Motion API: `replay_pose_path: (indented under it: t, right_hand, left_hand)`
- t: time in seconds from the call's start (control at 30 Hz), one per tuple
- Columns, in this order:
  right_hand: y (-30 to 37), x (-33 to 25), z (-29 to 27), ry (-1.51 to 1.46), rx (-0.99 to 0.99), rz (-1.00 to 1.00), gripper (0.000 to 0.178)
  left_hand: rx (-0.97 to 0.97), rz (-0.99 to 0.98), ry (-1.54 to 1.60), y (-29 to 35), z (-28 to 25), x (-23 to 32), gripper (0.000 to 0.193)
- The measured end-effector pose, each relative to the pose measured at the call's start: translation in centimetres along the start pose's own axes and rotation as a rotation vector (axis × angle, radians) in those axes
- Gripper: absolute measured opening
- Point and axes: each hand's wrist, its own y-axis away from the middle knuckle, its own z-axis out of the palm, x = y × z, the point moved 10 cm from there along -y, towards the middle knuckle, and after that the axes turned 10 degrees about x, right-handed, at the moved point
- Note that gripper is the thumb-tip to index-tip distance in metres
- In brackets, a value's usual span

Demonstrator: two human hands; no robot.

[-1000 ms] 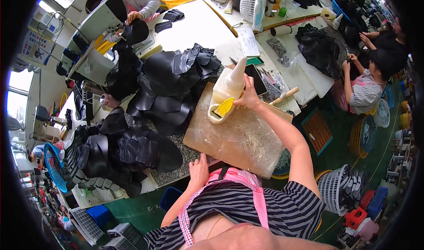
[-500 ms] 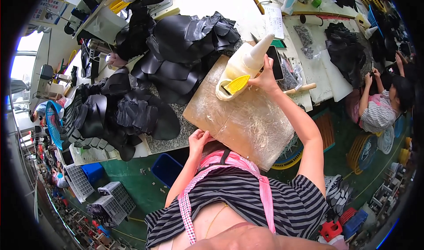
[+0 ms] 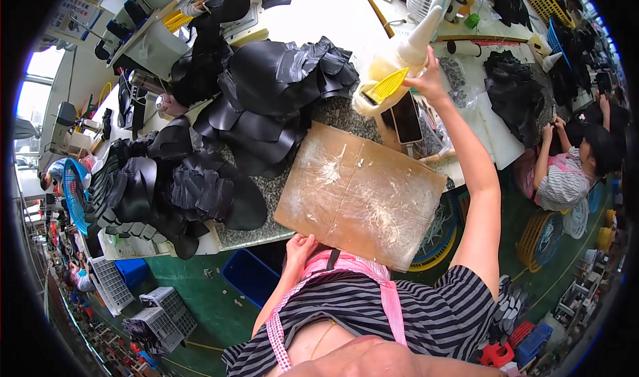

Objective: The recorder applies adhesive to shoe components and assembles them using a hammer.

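My right hand [image 3: 428, 82] grips a cream plastic glue bottle [image 3: 391, 66] with a long white cone nozzle, raised over the far right of the bench. A yellow ridged, pointed piece [image 3: 387, 85] sits at the bottle's cut-open end. Below it lies a brown cardboard sheet [image 3: 356, 190] with a centre crease and white dried smears, overhanging the bench's front edge. My left hand [image 3: 301, 249] is closed at the sheet's near left corner, thumb and fingers pinched on its edge. Black leather-like pieces [image 3: 266, 77] are heaped left of the sheet.
A phone [image 3: 406, 120] lies right of the sheet, beside a clear plastic bag [image 3: 432, 134]. Further black pieces [image 3: 512, 90] and a white fan [image 3: 423, 0] stand beyond. Another person [image 3: 572, 167] works at the right. A blue bin [image 3: 249, 277] is under the bench.
My right hand has lifted the bottle off the cardboard and carried it away to the far right. The cardboard has turned slightly and lies fully uncovered. My left hand stays at its corner.
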Motion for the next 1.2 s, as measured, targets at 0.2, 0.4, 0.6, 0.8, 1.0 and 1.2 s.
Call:
replay_pose_path:
  t: [0.2,0.4,0.6,0.8,1.0,1.2]
  right_hand:
    - [-4.4,6.1,-0.8,0.058,0.119,0.068,0.124]
    - [-3.8,7.4,3.0,0.049,0.096,0.011,0.124]
    - [-2.5,10.7,3.9,-0.219,0.094,0.060,0.140]
    - [6.1,5.2,-2.8,-0.087,0.256,0.279,0.099]
    - [25.9,0.8,-15.7,0.260,0.347,0.382,0.070]
    - [58.1,0.8,-13.2,-0.490,0.380,1.314,0.068]
  left_hand:
    - [-0.006,-0.027,0.107,0.3,-0.1,-0.8,0.025]
    - [-0.012,-0.131,0.158,1.7,1.2,-0.7,0.033]
    - [-0.170,-0.178,0.136,2.4,3.7,0.6,0.041]
    - [-0.245,-0.207,0.000,2.3,3.0,0.5,0.042]
    - [-0.397,-0.233,-0.005,2.7,1.4,1.0,0.041]
    - [-0.542,-0.184,-0.137,4.2,0.9,2.5,0.038]
